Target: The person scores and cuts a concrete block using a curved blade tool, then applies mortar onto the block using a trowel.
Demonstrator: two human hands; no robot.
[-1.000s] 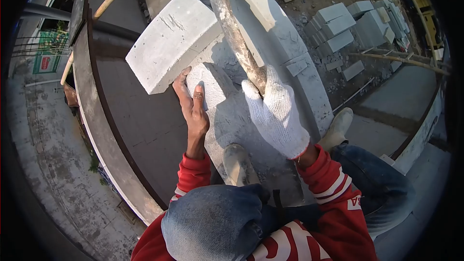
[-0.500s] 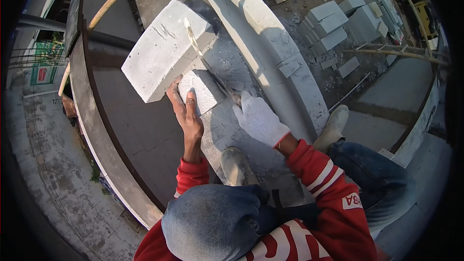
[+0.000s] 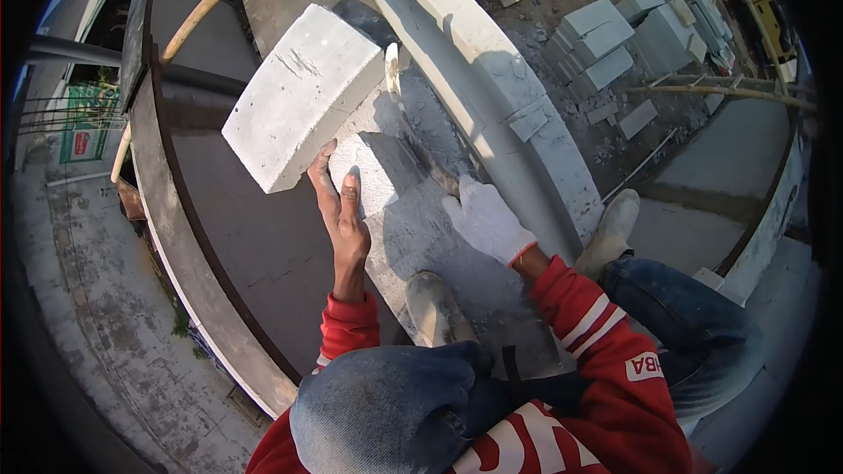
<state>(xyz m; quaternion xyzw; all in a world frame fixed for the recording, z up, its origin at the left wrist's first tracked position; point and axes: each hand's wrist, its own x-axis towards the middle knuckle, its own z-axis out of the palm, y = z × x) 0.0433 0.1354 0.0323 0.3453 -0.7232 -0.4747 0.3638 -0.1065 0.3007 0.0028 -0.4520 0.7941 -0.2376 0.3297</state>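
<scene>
At the far left, pale concrete ground point(image 3: 97, 272) is seen well below, with a green banner point(image 3: 85, 123) hung above it and a bamboo pole point(image 3: 198, 22) slanted close by. Next, a large pale block point(image 3: 303, 92) is found tilted across the frame, its upper face scored by a few dark marks. Just below its right-hand side, a small block point(image 3: 362, 174) is clasped by the bare left hand point(image 3: 344, 211), the thumb being laid against its near face and a finger stretched along its left edge (the other fingers are hidden). Whether the two blocks touch cannot be told. Under the small block, a dusty ledge point(image 3: 408, 237) is partly covered by shadow, and a worn boot point(image 3: 430, 298) is planted on it. To the right of the small block, a long stained tool point(image 3: 392, 79) is gripped near its lower end by the right hand point(image 3: 492, 219), which is covered by a white glove and curled around it; contact between tool and block cannot be made out. Farther right, a second boot point(image 3: 610, 233) is set beside a pale curved wall point(image 3: 562, 167), beyond which stacked blocks point(image 3: 597, 39) are seen on rubble-strewn ground.
</scene>
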